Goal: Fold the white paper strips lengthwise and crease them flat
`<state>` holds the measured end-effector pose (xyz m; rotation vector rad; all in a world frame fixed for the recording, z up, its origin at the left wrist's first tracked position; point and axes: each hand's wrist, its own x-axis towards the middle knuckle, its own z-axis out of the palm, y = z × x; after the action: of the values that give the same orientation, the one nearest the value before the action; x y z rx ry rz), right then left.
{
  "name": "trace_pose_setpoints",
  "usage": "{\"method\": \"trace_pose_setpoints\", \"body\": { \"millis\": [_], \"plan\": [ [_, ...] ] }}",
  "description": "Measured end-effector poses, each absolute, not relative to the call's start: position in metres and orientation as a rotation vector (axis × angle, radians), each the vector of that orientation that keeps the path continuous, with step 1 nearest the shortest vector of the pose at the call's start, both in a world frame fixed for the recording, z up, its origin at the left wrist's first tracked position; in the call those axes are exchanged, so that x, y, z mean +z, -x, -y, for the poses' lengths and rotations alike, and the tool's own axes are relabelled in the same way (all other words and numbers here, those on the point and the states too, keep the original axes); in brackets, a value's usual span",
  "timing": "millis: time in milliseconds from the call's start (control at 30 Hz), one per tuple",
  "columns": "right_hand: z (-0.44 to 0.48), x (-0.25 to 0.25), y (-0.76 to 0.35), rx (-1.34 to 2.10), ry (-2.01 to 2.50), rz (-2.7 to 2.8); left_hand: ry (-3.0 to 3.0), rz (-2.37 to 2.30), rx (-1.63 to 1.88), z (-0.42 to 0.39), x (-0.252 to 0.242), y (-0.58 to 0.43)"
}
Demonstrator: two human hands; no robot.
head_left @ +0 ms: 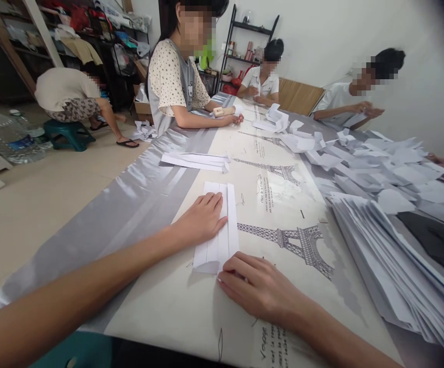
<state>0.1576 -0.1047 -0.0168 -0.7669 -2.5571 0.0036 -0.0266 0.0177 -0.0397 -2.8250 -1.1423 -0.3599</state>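
In front of me a white sheet of paper (211,251) with lengthwise creases lies on the table, its right edge turned up in a narrow strip. My left hand (202,219) rests flat across the upper part of the sheet, fingers stretched out. At the sheet's near right corner, my right hand (256,283) has its fingers curled and pinched on the paper edge. Its fingertips are partly hidden. Just beyond lies another creased white paper strip (194,161), touched by neither hand.
A stack of white paper (390,266) stands on the right, with a heap of folded paper pieces (390,158) behind it. Eiffel Tower prints mark the tablecloth (160,301). Several people sit or stand around the table; one person (68,92) sits on a low stool (68,134) at left.
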Motion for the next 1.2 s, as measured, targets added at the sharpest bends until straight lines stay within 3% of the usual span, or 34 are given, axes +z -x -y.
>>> {"method": "trace_pose_setpoints", "body": {
  "millis": [200,467,733,1200],
  "plan": [
    [0.102,-0.023,-0.158,0.332,0.878,2.478,2.837,1.132,-0.388,-0.018,-0.04,0.026],
    [0.101,-0.018,-0.162,0.2,0.815,2.645,2.858,1.169,-0.321,-0.014,-0.031,0.025],
    [0.096,-0.01,-0.158,0.551,1.11,2.665,2.848,1.157,-0.347,-0.016,-0.035,0.025],
    [0.078,-0.001,-0.161,0.786,1.193,2.51,2.852,1.137,-0.351,-0.018,-0.036,0.025]
  ]
}}
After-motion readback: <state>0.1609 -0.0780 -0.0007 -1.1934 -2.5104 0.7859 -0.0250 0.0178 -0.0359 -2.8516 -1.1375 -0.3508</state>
